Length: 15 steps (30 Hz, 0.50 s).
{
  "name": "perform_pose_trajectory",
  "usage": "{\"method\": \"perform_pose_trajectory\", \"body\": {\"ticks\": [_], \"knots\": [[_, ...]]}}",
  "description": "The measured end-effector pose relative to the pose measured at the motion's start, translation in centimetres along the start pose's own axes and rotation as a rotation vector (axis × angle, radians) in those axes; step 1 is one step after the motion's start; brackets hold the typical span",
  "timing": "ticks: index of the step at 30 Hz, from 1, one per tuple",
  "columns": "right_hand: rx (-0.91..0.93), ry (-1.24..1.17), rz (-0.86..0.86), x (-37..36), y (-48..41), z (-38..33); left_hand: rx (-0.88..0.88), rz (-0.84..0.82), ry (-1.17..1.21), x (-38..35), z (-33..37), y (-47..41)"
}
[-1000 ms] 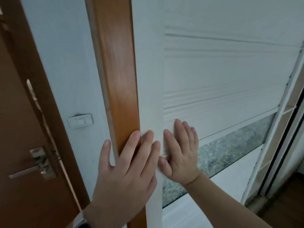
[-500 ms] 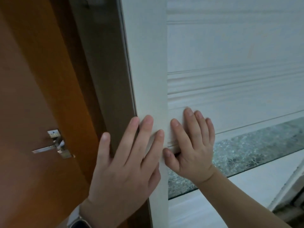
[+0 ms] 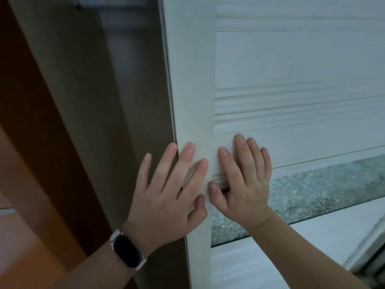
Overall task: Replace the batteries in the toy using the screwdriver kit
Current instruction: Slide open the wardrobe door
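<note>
White-painted door panel (image 3: 291, 65) bears our flat, splayed, empty left hand (image 3: 166, 197) at seven o'clock and right hand (image 3: 245, 184) beside it; no toy or screwdriver kit visible, and pinched fingers seem possible.

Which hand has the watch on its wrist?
The left hand. A dark-faced watch with a pale band sits on its wrist. The right hand, flat on the white door beside it, has a bare wrist.

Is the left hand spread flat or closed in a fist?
Spread flat: the left hand lies open on the white door, fingers extended and apart.
</note>
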State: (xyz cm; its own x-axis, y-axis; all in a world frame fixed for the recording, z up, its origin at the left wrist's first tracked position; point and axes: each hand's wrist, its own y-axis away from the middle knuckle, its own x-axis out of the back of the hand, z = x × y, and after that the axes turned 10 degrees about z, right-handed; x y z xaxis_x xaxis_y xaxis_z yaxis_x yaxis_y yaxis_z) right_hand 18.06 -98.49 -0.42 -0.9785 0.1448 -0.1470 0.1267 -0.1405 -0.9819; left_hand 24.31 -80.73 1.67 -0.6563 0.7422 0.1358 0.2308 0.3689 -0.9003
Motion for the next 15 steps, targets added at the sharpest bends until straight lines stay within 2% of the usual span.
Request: {"method": "perform_pose_trajectory", "body": {"ticks": [15], "knots": [[0.008,0.039,-0.027,1.9,0.1,6.7,0.049,0.188,0.269,-6.3,5.5,-2.7]]}}
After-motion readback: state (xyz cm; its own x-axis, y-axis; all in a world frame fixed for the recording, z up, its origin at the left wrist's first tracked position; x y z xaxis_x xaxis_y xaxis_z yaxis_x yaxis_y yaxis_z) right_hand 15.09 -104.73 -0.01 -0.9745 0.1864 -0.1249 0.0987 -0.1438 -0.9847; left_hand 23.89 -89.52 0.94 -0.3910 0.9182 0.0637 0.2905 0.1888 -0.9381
